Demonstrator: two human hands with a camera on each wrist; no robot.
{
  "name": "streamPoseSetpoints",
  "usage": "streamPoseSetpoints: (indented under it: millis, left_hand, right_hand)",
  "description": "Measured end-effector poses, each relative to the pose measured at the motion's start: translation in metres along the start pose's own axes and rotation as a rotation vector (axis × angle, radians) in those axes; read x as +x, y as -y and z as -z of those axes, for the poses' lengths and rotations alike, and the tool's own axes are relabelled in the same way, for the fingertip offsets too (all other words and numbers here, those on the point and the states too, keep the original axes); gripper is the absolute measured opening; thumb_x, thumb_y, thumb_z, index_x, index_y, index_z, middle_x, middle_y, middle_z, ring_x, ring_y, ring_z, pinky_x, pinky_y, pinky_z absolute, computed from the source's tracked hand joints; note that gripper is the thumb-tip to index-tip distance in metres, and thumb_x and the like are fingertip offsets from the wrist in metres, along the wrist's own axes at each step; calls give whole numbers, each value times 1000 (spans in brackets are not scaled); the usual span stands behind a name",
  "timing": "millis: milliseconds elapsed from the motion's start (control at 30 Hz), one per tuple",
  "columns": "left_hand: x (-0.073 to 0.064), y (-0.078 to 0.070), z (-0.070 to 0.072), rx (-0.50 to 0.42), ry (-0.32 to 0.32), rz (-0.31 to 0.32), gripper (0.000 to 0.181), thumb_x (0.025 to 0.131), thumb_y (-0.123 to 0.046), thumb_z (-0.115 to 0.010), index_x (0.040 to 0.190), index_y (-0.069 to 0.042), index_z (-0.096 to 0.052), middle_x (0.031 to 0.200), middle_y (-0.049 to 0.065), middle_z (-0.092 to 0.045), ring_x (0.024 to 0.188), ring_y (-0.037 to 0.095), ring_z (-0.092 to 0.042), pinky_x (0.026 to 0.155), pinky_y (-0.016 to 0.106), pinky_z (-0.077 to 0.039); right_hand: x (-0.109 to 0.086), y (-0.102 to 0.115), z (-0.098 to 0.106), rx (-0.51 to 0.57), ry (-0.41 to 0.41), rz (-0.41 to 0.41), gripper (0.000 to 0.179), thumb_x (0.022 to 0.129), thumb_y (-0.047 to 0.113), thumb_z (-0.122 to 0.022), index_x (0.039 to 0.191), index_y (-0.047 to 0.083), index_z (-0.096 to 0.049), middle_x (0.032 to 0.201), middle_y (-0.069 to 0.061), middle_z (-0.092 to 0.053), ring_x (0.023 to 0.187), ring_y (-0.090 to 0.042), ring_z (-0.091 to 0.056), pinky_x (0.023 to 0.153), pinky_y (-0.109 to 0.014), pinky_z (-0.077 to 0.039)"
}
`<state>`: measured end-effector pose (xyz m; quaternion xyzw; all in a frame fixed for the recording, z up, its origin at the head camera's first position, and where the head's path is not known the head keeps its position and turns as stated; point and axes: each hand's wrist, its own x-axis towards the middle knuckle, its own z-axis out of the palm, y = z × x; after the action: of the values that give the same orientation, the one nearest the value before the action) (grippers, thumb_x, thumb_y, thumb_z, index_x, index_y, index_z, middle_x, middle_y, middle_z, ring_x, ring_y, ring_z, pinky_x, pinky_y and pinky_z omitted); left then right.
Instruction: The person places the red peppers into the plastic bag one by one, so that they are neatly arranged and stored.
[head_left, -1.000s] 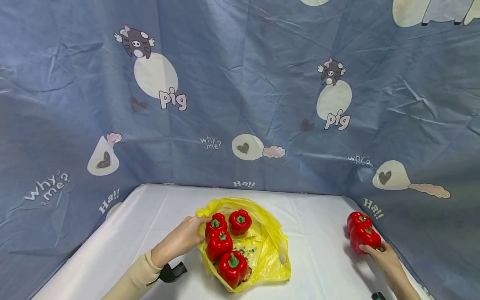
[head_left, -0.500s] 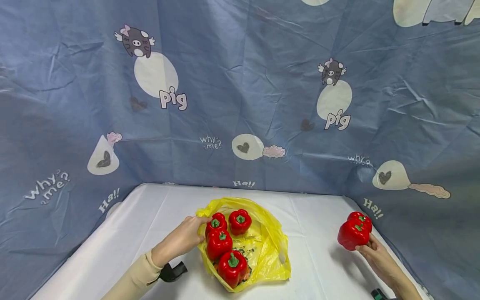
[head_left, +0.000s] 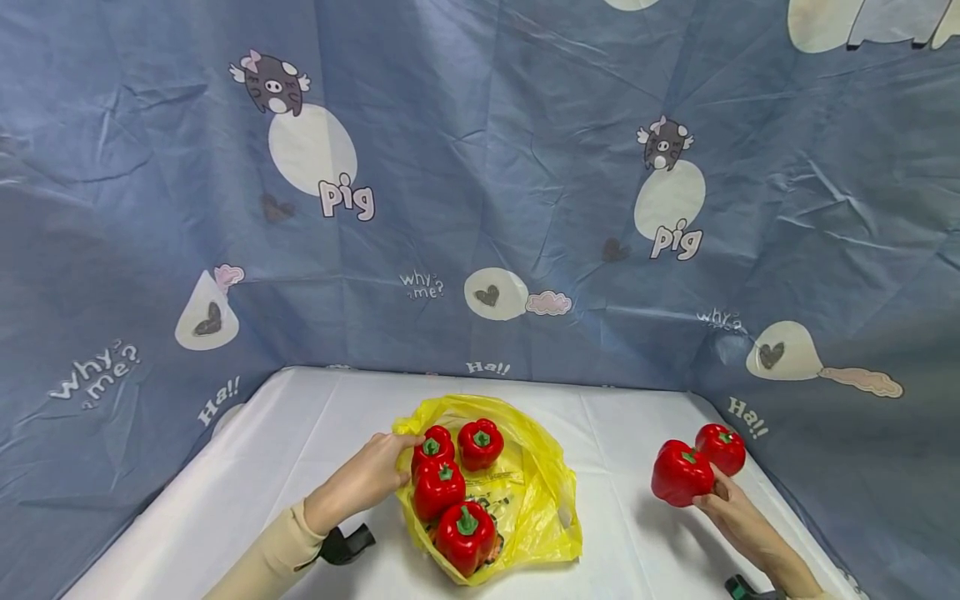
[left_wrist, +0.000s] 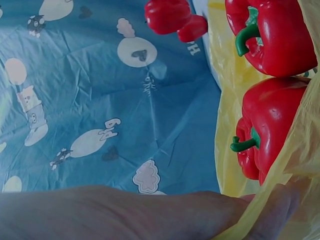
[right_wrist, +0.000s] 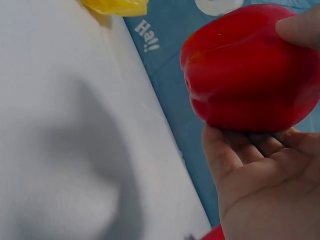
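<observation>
My right hand (head_left: 738, 518) grips a red bell pepper (head_left: 681, 473) and holds it above the table at the right, its shadow falling on the cloth. In the right wrist view the thumb lies on one side of this bell pepper (right_wrist: 250, 70) and the fingers on the other. My left hand (head_left: 371, 475) pinches the left rim of an open yellow plastic bag (head_left: 536, 517). Several red bell peppers with green stems lie inside, one of them at the front (head_left: 467, 537). The left wrist view shows the bag's film (left_wrist: 227, 115) running between thumb and fingers.
Another red bell pepper (head_left: 722, 450) stands on the white tablecloth (head_left: 622, 433) near the right edge, just behind the held one. A blue printed curtain (head_left: 480, 208) rises around the table's back and sides.
My right hand has lifted the bell pepper and carried it leftward, away from the other one at the right edge. The left hand and the bag have stayed still.
</observation>
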<state>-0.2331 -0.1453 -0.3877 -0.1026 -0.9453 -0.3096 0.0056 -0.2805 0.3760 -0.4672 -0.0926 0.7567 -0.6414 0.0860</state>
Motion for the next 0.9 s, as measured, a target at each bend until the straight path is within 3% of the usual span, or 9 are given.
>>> streamPoseSetpoints:
  millis: [167, 500, 767, 900]
  left_hand:
    - [0, 0, 0, -7, 2, -3, 47, 76, 9, -68, 122, 4, -64, 122, 21, -64, 67, 18, -45, 45, 22, -30]
    - [-1, 0, 0, -18, -1, -13, 48, 75, 11, -67, 122, 5, -63, 123, 21, -64, 62, 16, -41, 45, 22, -28]
    - [-2, 1, 0, 16, -1, -32, 46, 74, 11, -68, 119, 5, -65, 121, 20, -65, 88, 25, -51, 49, 24, -31]
    - [-2, 1, 0, 30, -8, -30, 46, 73, 10, -68, 119, 4, -66, 120, 19, -66, 92, 27, -53, 51, 26, -33]
  right_hand:
    - [7, 9, -17, -44, -4, -56, 78, 89, 7, -54, 150, -4, -7, 118, 18, -46, 104, 3, -51, 89, -19, -48]
    - [20, 22, -53, -6, 120, -19, 79, 87, 6, -54, 151, -4, -8, 134, 3, -43, 112, -1, -49, 93, -19, -46]
    - [28, 27, -93, 15, 177, -11, 78, 85, 6, -54, 150, -5, -12, 140, -8, -42, 116, -6, -49, 95, -20, -46]
    - [35, 29, -111, 47, 227, 10, 75, 89, 8, -56, 150, -5, -14, 140, -7, -43, 117, -8, -49, 97, -21, -46]
